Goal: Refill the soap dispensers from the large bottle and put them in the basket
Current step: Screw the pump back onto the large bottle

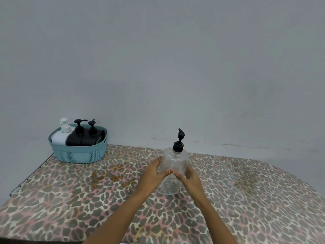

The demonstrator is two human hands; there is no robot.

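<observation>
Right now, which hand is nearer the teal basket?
Left. The left hand grips the clear pump bottle on the side facing the teal basket; the right hand grips the bottle's opposite side, farther away.

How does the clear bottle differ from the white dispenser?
The clear bottle is see-through with a black pump; the white dispenser is opaque with a white pump. The left hand and right hand hold the clear bottle; the white dispenser sits in the basket. Both have pump tops.
</observation>
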